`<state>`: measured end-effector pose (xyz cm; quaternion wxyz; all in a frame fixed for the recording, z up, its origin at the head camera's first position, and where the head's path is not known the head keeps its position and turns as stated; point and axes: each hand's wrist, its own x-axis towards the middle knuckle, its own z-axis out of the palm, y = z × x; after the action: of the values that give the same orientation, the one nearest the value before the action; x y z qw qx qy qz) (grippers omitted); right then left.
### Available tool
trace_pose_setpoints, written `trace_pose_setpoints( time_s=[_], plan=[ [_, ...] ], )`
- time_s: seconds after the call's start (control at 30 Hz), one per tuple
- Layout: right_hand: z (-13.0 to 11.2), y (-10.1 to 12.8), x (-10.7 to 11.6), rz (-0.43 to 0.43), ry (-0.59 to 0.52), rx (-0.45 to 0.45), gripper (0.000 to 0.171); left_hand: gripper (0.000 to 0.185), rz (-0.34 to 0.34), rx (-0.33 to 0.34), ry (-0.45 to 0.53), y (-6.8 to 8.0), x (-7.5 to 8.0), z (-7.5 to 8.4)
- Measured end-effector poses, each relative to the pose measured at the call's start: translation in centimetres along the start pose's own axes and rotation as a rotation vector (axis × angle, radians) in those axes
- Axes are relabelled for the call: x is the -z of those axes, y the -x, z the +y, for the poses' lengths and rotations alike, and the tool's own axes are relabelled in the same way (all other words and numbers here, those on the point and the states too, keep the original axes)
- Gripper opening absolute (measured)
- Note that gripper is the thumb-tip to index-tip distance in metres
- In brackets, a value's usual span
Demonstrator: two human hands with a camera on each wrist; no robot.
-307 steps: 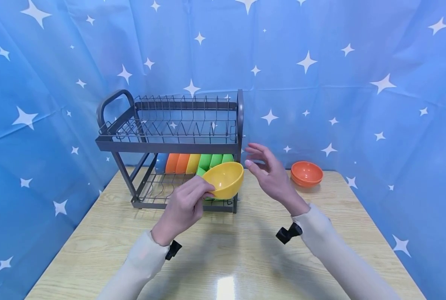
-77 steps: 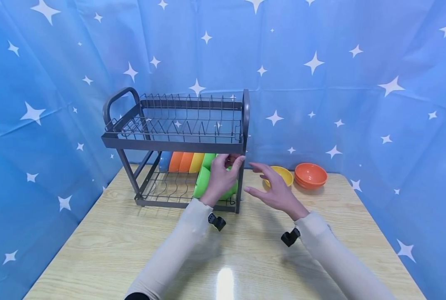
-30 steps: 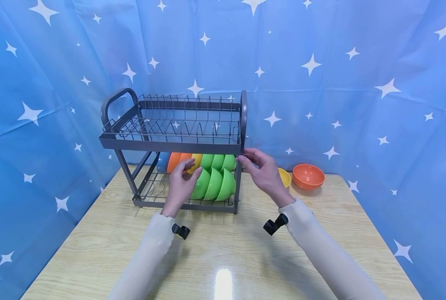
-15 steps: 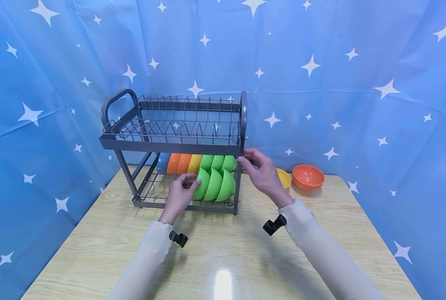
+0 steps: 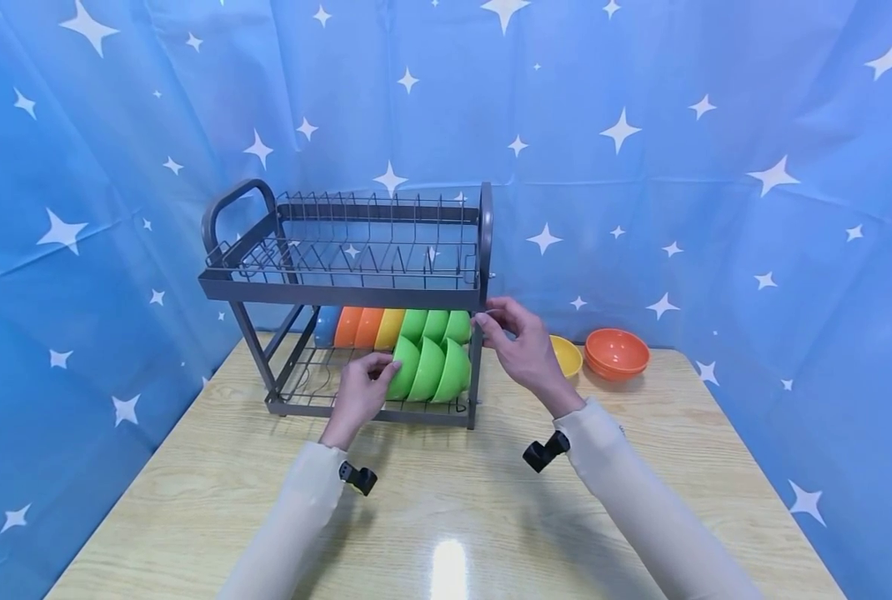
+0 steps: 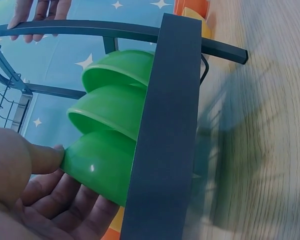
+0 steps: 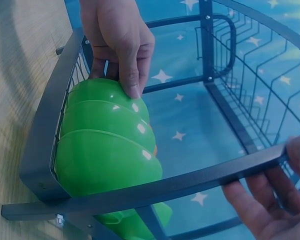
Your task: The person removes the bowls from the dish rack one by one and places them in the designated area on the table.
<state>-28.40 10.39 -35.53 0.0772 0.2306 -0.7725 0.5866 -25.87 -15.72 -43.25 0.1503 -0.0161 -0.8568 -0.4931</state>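
A grey two-tier dish rack point(image 5: 341, 287) stands at the back left of the table. Its lower tier holds a rear row of blue, orange, yellow and green bowls point(image 5: 386, 327), with three green bowls point(image 5: 431, 371) on edge in front. My left hand point(image 5: 386, 367) grips the leftmost green bowl point(image 6: 97, 167), thumb on its rim and fingers under it. The right wrist view shows the left hand's fingers point(image 7: 130, 85) on top of that bowl point(image 7: 102, 100). My right hand point(image 5: 483, 318) pinches the rack's upper right frame bar point(image 7: 190, 185) beside the post point(image 6: 165, 125).
A yellow bowl point(image 5: 569, 354) and stacked orange bowls point(image 5: 617, 350) sit on the wooden table point(image 5: 446, 500) to the right of the rack. The rack's top tier point(image 5: 356, 250) holds nothing. Blue star-print cloth point(image 5: 679, 167) closes in the back and sides.
The left hand has dropped from the rear row of bowls to the leftmost front green bowl and taken hold of it. The right hand stays on the rack's frame.
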Motion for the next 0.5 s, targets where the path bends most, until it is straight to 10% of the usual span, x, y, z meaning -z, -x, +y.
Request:
trace_pose_setpoints(
  time_s=[0.5],
  plan=[
    [0.1,0.0,-0.16,0.017,0.019,0.009,0.037,0.019,0.048,0.052,0.09,-0.16,0.02,-0.25]
  ],
)
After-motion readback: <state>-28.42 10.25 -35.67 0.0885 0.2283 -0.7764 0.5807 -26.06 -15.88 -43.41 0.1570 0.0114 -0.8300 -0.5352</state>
